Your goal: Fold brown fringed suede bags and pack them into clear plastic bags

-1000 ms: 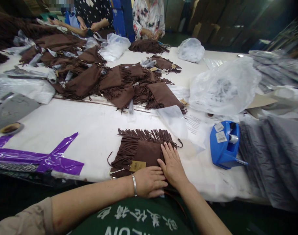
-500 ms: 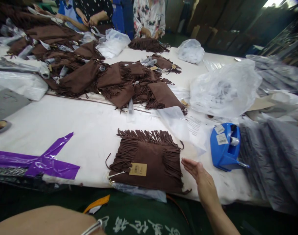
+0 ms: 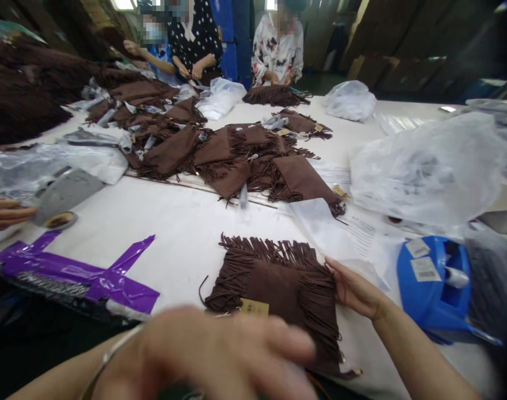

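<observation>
A brown suede piece with fringe (image 3: 278, 289) lies flat near the front edge of the white table (image 3: 170, 222), with a tan paper tag (image 3: 254, 307) on its near side. My right hand (image 3: 355, 291) rests against the piece's right fringed edge, fingers stretched out toward it. My left hand (image 3: 224, 355) hovers close to the camera in front of the piece; it is smeared by motion, and a silver bracelet shows at the wrist. Whether it holds anything cannot be made out.
A blue tape dispenser (image 3: 432, 289) stands right of the piece, with a large clear plastic bag (image 3: 428, 166) behind it. Several brown fringed pieces (image 3: 236, 155) are heaped mid-table. Purple tape strips (image 3: 82, 272) lie left. Another person's hand (image 3: 3, 214) reaches in at the left edge; people (image 3: 278, 50) work at the far end.
Both hands lifted off the piece. My right hand then came back to its right edge, and my left hand swung up in front of the camera. The view tilted upward.
</observation>
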{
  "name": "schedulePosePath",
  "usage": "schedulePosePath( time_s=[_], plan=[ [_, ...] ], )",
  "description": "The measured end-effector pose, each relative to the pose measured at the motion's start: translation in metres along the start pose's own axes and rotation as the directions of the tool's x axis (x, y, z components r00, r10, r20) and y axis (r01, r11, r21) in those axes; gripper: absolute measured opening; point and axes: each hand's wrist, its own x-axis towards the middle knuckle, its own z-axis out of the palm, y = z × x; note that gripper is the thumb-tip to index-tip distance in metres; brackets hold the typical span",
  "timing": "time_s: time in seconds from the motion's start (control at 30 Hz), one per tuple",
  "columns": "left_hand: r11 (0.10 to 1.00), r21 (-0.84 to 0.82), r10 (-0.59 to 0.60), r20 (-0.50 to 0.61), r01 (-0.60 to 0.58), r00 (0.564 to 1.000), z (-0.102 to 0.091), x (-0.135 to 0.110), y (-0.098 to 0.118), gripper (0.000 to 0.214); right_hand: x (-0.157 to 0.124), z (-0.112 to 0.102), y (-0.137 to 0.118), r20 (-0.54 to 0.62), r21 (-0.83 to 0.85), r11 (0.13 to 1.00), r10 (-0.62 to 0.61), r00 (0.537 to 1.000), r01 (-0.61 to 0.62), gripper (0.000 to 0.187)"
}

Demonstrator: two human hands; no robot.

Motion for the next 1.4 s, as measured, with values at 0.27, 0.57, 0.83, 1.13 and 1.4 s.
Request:
schedulePosePath(
  time_s=[0.27, 0.57, 0.83, 1.13, 1.4],
  plan=[
    [0.829, -0.215, -0.546, -0.118, 0.516, 0.829, -0.066, 0.057, -0.081, 0.054, 0.03, -0.002, -0.019, 0.165, -0.013, 0.99, 0.143, 0.976, -0.143, 0.036],
    [0.63, -0.335, -0.505, 0.508, 0.7, 0.698, -0.052, 0.144, -0.107, 0.053, 0.055, 0.001, -0.029, 0.312, 0.01, 0.969, 0.23, 0.922, -0.245, 0.039],
    [0.711, -0.268, -0.29, 0.73, 0.65, 0.619, -0.011, 0.192, -0.116, 0.052, 0.072, 0.016, -0.034, 0.334, -0.009, 0.987, 0.152, 0.93, -0.158, 0.037],
    [0.99, 0.072, -0.125, 0.834, 0.12, 0.538, -0.005, 0.191, -0.071, 0.049, 0.017, 0.046, -0.021, 0.288, -0.814, 0.498, -0.099, 0.953, 0.298, 0.044],
    [0.887, 0.229, 0.106, 0.744, -0.401, 0.66, 0.005, 0.071, -0.061, 0.028, -0.021, 0.069, 0.064, 0.729, -0.654, -0.145, -0.38, 0.569, 0.742, 0.049]
  ],
)
